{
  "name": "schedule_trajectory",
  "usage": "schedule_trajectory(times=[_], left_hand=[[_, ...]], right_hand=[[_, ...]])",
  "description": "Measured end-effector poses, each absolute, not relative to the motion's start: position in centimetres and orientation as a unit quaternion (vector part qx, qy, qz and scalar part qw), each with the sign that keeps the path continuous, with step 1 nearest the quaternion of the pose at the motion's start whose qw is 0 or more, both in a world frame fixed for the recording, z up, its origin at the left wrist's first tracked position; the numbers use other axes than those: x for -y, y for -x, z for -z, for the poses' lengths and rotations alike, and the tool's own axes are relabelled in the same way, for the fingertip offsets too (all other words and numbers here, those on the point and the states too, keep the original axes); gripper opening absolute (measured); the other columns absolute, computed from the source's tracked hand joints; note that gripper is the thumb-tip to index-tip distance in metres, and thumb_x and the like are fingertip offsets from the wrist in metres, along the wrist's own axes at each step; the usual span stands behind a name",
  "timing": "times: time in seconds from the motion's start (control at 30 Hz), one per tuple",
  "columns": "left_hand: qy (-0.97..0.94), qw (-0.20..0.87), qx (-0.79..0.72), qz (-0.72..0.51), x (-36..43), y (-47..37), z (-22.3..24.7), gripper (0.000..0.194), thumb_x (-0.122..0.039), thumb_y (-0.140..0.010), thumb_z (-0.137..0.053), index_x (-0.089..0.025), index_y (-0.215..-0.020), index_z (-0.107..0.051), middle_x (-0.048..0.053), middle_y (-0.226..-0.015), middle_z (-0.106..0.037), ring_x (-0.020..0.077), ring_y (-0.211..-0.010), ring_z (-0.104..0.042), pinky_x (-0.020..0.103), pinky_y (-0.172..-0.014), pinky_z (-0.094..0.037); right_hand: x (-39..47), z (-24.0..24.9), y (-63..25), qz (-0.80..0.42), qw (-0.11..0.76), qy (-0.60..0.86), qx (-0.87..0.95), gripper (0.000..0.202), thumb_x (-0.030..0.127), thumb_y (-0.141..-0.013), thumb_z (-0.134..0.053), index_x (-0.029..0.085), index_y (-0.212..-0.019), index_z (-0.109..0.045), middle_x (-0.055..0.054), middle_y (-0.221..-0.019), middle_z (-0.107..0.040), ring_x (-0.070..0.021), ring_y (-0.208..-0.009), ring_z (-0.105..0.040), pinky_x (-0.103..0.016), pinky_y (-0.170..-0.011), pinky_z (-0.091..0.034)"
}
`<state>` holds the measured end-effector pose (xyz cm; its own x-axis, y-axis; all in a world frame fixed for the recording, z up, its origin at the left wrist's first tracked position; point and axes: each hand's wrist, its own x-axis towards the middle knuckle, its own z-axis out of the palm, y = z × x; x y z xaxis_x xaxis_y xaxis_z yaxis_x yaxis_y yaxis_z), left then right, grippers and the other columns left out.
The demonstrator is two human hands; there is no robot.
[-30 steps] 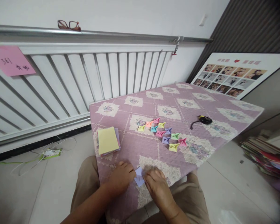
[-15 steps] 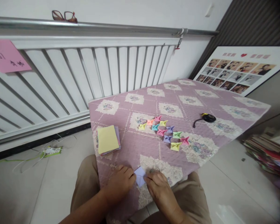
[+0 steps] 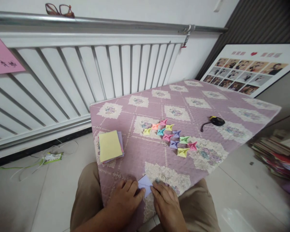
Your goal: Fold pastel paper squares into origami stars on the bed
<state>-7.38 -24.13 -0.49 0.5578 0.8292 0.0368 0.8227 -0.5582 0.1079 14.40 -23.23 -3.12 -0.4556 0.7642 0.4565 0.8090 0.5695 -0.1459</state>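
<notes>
A small folded sheet of lavender origami paper [image 3: 145,185] lies near the table's front edge, between my two hands. My left hand [image 3: 127,196] grips its left side, thumb and fingers closed at the edge. On the right side, my right hand [image 3: 165,197] pinches the paper's edge with thumb and forefinger. Both hands partly cover the paper. Farther up the table stand several small folded paper pieces [image 3: 173,144] in yellow, pink, orange, teal, purple and green, set out in slanting rows. Left of them lies a stack of coloured paper [image 3: 110,146] with a yellow sheet on top.
The table wears a purple floral tablecloth [image 3: 140,161]. A black object with a cord or strap [image 3: 217,121] lies on its right part. Behind are a white radiator [image 3: 113,67] and a photo board [image 3: 246,71]. A power strip [image 3: 52,157] sits on the floor at left.
The lavender paper has been turned slightly, and its visible creases look different. Both hands have shifted a little toward the front edge and still hold it. The view has moved slightly.
</notes>
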Motion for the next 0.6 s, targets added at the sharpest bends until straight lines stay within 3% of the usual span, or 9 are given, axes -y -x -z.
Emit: schedule_trajectory(times=[0.17, 0.37, 0.6], left_hand=[[-0.883, 0.041, -0.466, -0.042, 24.1, 7.5, 0.8, 0.035, -0.034, -0.097, -0.042, -0.030, -0.132, -0.047, 0.009, -0.124, -0.055, 0.0254, -0.108, -0.051, 0.040, -0.088, -0.037], [-0.875, 0.048, -0.478, -0.058, 24.3, 7.6, 1.2, 0.039, -0.029, -0.098, -0.039, -0.020, -0.135, -0.044, 0.008, -0.122, -0.059, 0.0241, -0.108, -0.051, 0.039, -0.091, -0.035], [-0.854, 0.044, -0.515, -0.060, 24.7, 7.4, 1.8, 0.037, -0.020, -0.095, -0.041, -0.018, -0.131, -0.051, 0.010, -0.126, -0.058, 0.0266, -0.112, -0.049, 0.040, -0.092, -0.034]], right_hand=[[24.2, 3.1, -13.0, 0.077, 0.241, 0.429, 0.867, 0.043, 0.014, -0.083, -0.047, 0.025, -0.123, -0.057, -0.003, -0.114, -0.069, -0.0231, -0.105, -0.063, -0.041, -0.096, -0.036], [24.4, 3.1, -12.8, 0.069, 0.222, 0.410, 0.882, 0.044, 0.014, -0.080, -0.048, 0.026, -0.122, -0.056, 0.000, -0.116, -0.069, -0.0200, -0.102, -0.066, -0.037, -0.090, -0.040], [24.2, 2.9, -13.3, 0.086, 0.237, 0.405, 0.879, 0.040, 0.015, -0.083, -0.047, 0.027, -0.119, -0.057, 0.001, -0.113, -0.071, -0.0194, -0.100, -0.067, -0.036, -0.087, -0.041]])
